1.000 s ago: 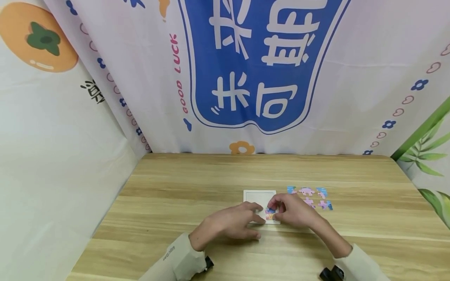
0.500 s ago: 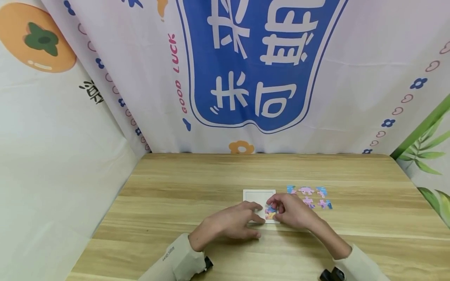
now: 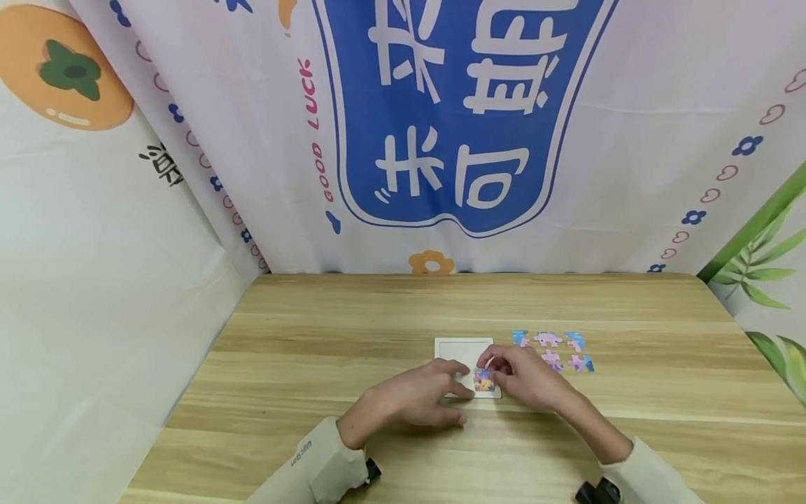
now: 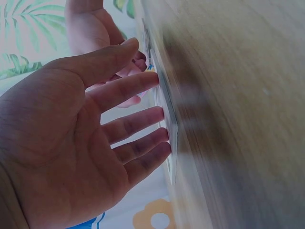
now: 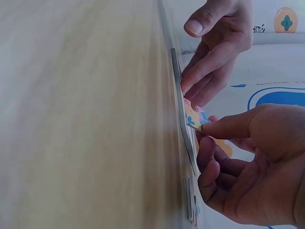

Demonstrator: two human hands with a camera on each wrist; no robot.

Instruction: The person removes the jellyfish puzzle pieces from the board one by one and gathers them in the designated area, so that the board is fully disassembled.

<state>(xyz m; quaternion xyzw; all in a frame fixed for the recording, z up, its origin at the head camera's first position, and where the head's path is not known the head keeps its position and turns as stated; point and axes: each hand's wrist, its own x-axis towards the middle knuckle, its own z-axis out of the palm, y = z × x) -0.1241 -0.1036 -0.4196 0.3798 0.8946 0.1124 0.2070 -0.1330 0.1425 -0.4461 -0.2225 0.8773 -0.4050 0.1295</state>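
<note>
A white puzzle tray [image 3: 453,348] lies on the wooden table, with a colourful jigsaw piece [image 3: 483,382] at its lower right corner. My right hand [image 3: 532,379] pinches that piece by its edge, thumb and fingers bent. In the right wrist view the jigsaw piece [image 5: 192,114] sits tilted, its near edge raised off the tray under the thumb. Fingertips of my left hand [image 3: 425,393] rest on the left part of the tray. Seen from the left wrist, the left hand [image 4: 71,129] has its fingers spread and its thumb held away.
Several loose pink and blue jigsaw pieces [image 3: 548,339] lie in rows right of the tray, partly behind the right hand. A printed curtain [image 3: 283,231] hangs along the table's [image 3: 327,308] back edge.
The jigsaw piece at the tray's corner has shifted slightly under the right fingers, and more pink shows at its top. The left hand stays in place on the tray.
</note>
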